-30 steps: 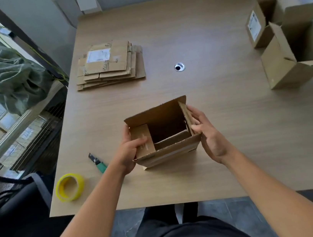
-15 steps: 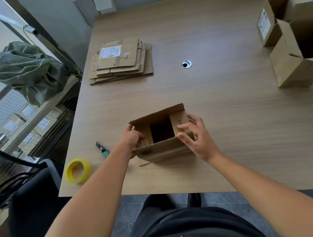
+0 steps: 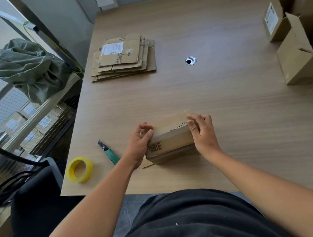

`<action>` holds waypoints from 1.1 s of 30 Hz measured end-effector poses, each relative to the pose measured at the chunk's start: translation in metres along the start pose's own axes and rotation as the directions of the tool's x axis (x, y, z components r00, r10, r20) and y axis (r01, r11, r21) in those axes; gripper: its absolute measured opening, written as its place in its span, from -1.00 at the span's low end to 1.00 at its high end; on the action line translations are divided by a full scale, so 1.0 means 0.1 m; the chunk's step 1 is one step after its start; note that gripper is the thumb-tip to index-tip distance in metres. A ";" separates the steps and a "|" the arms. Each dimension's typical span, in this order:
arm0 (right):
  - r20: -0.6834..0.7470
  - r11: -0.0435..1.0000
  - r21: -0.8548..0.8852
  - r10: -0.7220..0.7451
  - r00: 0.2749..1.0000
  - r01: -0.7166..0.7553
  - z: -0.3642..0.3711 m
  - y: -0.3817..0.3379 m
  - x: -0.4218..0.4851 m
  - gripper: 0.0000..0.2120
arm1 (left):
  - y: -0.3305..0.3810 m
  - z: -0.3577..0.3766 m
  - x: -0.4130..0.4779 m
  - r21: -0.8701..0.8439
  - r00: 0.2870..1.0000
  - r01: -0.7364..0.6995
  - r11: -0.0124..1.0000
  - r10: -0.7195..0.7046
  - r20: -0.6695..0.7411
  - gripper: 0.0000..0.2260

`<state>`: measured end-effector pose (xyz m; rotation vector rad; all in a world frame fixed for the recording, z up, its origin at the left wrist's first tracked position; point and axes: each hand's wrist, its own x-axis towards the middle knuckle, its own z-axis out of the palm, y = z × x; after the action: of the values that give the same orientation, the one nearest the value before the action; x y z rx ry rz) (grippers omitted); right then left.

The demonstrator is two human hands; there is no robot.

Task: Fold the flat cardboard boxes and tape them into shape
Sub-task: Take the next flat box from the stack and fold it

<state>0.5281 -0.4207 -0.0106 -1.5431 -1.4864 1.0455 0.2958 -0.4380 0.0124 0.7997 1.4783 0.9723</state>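
Observation:
A small cardboard box (image 3: 172,141) with a barcode on its near face stands on the wooden table (image 3: 230,108) near the front edge, its top flaps folded down. My left hand (image 3: 140,140) presses against the box's left end, fingers curled on the flap. My right hand (image 3: 201,130) holds the right end, fingers over the top flap. A stack of flat cardboard boxes (image 3: 122,56) lies at the back left. A yellow tape roll (image 3: 79,169) rests on the table's front left corner.
A green utility knife (image 3: 109,153) lies between the tape and the box. Two folded open boxes (image 3: 300,44) stand at the right edge. A cable hole (image 3: 190,60) sits mid-table. A black chair (image 3: 21,189) and a green sack (image 3: 28,68) are to the left.
The box's open top flaps have been folded down shut. Both hands moved from the flaps' sides onto the closed top ends.

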 end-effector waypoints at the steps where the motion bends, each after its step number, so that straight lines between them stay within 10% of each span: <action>1: -0.006 1.000 -0.014 0.000 1.000 0.000 0.01 -0.02 0.00 -0.64 | -0.05 0.01 0.01 0.082 0.999 -0.036 0.996 0.036 0.000 -0.89; 7: 0.222 0.734 -0.576 -0.283 0.933 0.360 0.02 -0.16 0.06 -0.58 | -0.14 0.10 0.10 0.544 0.944 -0.231 0.807 0.320 -0.074 -0.82; 13: 0.420 0.473 -0.801 0.006 0.908 0.367 0.35 -0.43 0.04 -0.36 | 0.08 -0.03 0.40 0.569 0.962 -0.268 0.778 0.250 0.111 -0.70; 17: 0.372 0.447 -0.840 0.062 0.926 0.307 0.59 -0.54 -0.05 -0.41 | 0.09 -0.33 0.29 0.364 0.982 -0.187 0.913 0.164 0.091 -0.63; 23: 0.326 0.443 -0.855 0.053 0.944 0.271 0.89 -0.57 -0.10 -0.32 | -0.60 -1.75 -0.29 0.634 0.904 0.153 0.758 0.152 -0.400 -0.59; 33: 0.284 0.432 -0.871 0.056 0.957 0.233 1.14 -0.68 -0.11 -0.27 | -1.00 -2.66 -0.40 0.943 0.978 0.147 0.297 0.099 -0.184 -0.72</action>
<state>0.3968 -0.4309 0.0080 -2.0093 -2.5684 0.3140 0.0412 -0.5522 -0.0555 1.5556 2.2773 -0.0440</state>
